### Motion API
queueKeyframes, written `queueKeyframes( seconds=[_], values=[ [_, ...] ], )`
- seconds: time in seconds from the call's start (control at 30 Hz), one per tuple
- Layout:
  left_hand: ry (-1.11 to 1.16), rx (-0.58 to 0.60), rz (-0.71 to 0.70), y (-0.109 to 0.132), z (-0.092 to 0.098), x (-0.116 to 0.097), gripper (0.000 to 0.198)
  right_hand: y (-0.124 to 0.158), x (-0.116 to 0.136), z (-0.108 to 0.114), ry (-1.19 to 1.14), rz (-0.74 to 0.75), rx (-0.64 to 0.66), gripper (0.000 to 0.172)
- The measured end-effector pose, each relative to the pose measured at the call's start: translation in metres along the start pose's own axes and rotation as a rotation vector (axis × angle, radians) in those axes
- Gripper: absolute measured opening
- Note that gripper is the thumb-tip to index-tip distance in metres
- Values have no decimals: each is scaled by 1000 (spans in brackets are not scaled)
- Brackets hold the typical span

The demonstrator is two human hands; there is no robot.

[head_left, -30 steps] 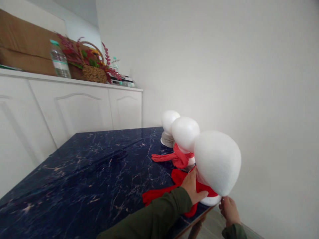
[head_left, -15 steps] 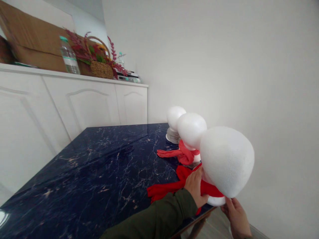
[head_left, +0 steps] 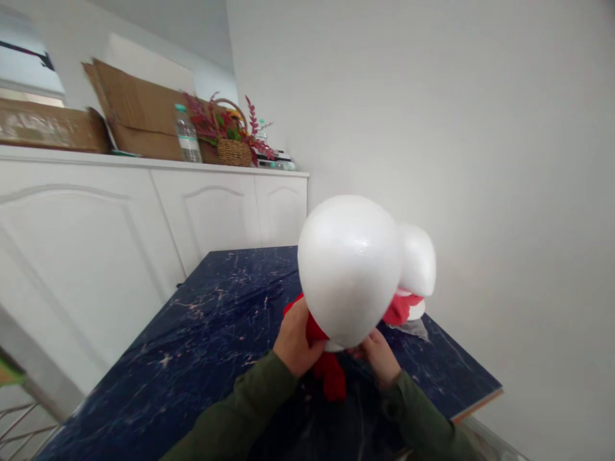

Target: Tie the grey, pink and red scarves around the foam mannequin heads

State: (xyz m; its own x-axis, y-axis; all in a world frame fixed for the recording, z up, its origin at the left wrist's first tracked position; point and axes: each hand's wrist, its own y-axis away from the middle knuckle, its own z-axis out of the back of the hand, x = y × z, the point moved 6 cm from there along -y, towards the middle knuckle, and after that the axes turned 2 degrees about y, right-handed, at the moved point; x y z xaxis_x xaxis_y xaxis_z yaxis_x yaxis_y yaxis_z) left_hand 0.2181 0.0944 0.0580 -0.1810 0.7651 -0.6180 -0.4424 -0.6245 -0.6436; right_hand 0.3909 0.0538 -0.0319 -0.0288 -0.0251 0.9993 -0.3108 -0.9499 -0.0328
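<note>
A white foam mannequin head [head_left: 350, 266] is close in front of me on the dark blue marbled table [head_left: 230, 301]. A red scarf [head_left: 331, 378] is around its neck, one end hanging toward me. My left hand [head_left: 298, 339] is closed around the neck from the left, over the scarf. On the other side my right hand [head_left: 379, 358] grips low at the neck or base, its fingertips partly hidden by the head. Behind to the right stands another white foam head [head_left: 419, 261] with a coral-red scarf [head_left: 398, 308] at its neck.
Clear crumpled plastic [head_left: 414, 329] lies by the rear head. The table's right corner [head_left: 497, 387] sits near the wall. Along the back, a white cabinet [head_left: 216, 211] carries cardboard boxes [head_left: 139, 109], a water bottle [head_left: 187, 136] and a flower basket [head_left: 234, 152].
The near foam head has moved left and inward from the table's right edge, both hands staying on it. The view has shifted, and the near head now covers more of the others.
</note>
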Motion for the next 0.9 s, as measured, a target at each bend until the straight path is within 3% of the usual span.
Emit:
queueKeyframes(
  seconds=[0.1, 0.2, 0.33, 0.43, 0.53, 0.63, 0.73, 0.8, 0.9],
  values=[
    [-16, -83, 89, -10, 39, 42, 72, -50, 0, -62, -150, -60, 192, 36],
    [0, -111, 146, -7, 59, 82, 71, -83, -9, -96, -211, -123, 214, 35],
    [-29, -91, 234, 9, 59, 129, 69, -101, -25, -106, -195, -132, 163, 32],
    [-102, -61, 240, 13, 54, 145, 68, -106, -33, -102, -158, -105, 115, 34],
    [-211, -36, 190, 14, 50, 138, 67, -109, -39, -95, -79, -87, 19, 42],
    [-309, -35, 203, 30, 48, 114, 66, -110, -42, -91, 24, -71, -77, 48],
    [-325, -63, 205, 71, 54, 77, 61, -107, -37, -89, 165, -32, -123, 49],
    [-321, -131, 226, 110, 69, 51, 57, -105, -31, -88, 278, 11, -141, 47],
    [-301, -126, 272, 165, 95, 15, 51, -102, -21, -86, 407, 97, -173, 42]
  ],
)
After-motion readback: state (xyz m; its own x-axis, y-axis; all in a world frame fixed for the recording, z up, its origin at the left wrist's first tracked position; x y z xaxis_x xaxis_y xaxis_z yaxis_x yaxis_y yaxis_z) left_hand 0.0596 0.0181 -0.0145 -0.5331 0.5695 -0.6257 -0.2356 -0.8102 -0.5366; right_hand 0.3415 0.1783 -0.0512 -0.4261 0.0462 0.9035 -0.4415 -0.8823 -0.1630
